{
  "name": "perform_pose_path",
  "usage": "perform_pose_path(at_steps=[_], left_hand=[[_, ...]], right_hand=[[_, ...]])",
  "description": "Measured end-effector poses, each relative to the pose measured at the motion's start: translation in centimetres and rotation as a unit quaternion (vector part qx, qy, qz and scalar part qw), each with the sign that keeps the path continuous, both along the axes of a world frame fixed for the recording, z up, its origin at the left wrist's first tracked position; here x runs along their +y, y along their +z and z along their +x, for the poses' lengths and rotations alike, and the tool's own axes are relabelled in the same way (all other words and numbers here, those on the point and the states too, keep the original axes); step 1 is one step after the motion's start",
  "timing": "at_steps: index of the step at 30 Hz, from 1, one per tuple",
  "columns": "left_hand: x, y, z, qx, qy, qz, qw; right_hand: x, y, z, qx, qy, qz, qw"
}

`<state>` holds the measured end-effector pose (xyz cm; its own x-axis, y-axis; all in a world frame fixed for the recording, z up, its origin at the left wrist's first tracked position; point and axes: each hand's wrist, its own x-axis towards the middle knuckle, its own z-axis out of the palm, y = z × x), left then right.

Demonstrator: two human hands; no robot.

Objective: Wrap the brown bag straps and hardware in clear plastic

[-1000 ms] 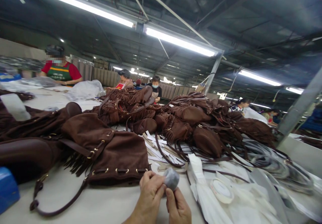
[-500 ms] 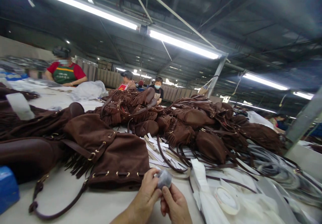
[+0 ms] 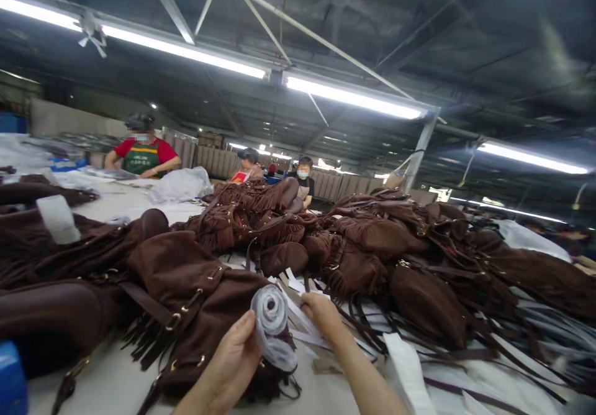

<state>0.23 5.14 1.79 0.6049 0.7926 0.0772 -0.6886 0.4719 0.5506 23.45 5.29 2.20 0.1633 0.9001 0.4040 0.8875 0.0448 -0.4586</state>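
Grip first: my left hand [image 3: 231, 365] has thumb and fingers pressed onto the near-left edge of the roll of grey strip [image 3: 272, 325]. It stands upright with its wound face turned back to me. The roll hangs just above the near end of the brown suede fringed bag [image 3: 195, 291], in the near middle of the table [image 3: 107, 384]. My right hand [image 3: 323, 315] is just right of the roll, fingers curled with the back of the hand towards me. I cannot tell whether they pinch the loose end or are closed on nothing. A pale band seems to run from the roll towards that hand, but blur hides where it joins.

I judge the step in hand to be unwinding: one hand steadies the roll, the other draws a length off to the right. The next move calls for a firm pinch on the free end. It also needs a steady pull away from the roll, with my left hand loose enough for the roll to turn. The drawn length should stay clear of the white paper strips [image 3: 410, 365] and the pile of fringed bags [image 3: 372, 235] on the far right
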Motion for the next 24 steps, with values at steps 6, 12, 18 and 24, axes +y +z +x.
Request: perform_pose_path(at_steps=[6,12,18,24], left_hand=[[-0.6,-0.1,0.5,0.014,-0.016,0.007,1.000],[-3.8,1.3,1.0,0.027,-0.081,0.081,0.993],[-5.5,1.5,1.4,0.066,-0.103,0.156,0.980],[-6.2,2.0,1.2,0.072,-0.119,0.155,0.978]], right_hand=[[-7.0,2.6,1.4,0.008,0.047,0.038,0.998],[-16.1,5.5,-2.6,-0.024,0.042,0.081,0.996],[-19.3,6.6,-7.7,0.104,0.036,0.065,0.992],[-18.3,6.4,-9.4,-0.014,0.021,0.077,0.997]])
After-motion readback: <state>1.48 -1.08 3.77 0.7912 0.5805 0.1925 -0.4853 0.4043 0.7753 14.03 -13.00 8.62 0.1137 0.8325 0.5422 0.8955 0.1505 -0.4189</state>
